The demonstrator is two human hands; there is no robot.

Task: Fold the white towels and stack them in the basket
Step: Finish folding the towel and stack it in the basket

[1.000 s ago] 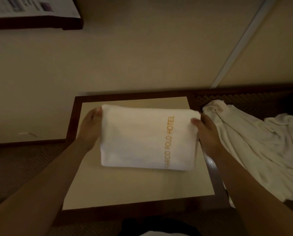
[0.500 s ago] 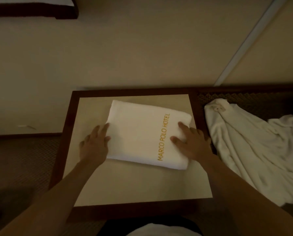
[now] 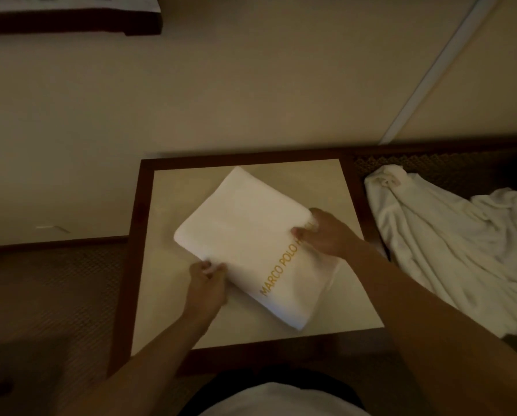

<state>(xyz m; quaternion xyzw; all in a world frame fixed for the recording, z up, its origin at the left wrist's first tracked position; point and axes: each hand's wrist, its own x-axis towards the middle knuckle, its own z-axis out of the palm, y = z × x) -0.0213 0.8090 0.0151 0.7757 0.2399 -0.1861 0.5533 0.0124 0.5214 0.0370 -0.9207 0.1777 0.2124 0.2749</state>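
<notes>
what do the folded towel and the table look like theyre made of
The folded towel: soft white terry-like cloth, matte, thick rounded folds, with gold lettering that looks stitched or printed. The table: a dark, slightly glossy frame that looks like wood, around a smooth pale beige inset, perhaps stone or laminate; the dim light leaves that open.

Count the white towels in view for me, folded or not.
2. One folded towel lies on the table, gripped by the left hand and right hand. One crumpled pile lies to its right; it may hold more than one towel.
</notes>
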